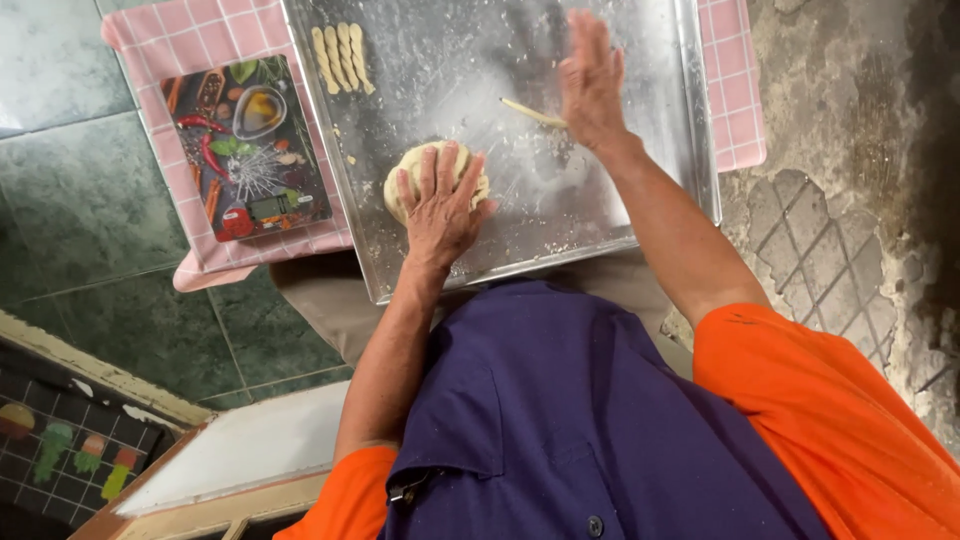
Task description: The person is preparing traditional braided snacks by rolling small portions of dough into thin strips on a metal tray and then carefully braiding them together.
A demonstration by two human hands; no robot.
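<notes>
Floured metal tray [660, 150], left hand [440, 205] atop dough ball [403, 175], right hand [592, 85] rolling dough strip [528, 112]

open floured tray [640, 215] centre, dough sticks [341, 56] far-left, dough ball [432, 180] near

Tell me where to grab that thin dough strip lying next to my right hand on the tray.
Pinch the dough strip near its left end, coming from above. It lies flat and slanted on the floured metal tray; its right end sits under the right hand, while the left hand rests on the dough ball.
</notes>
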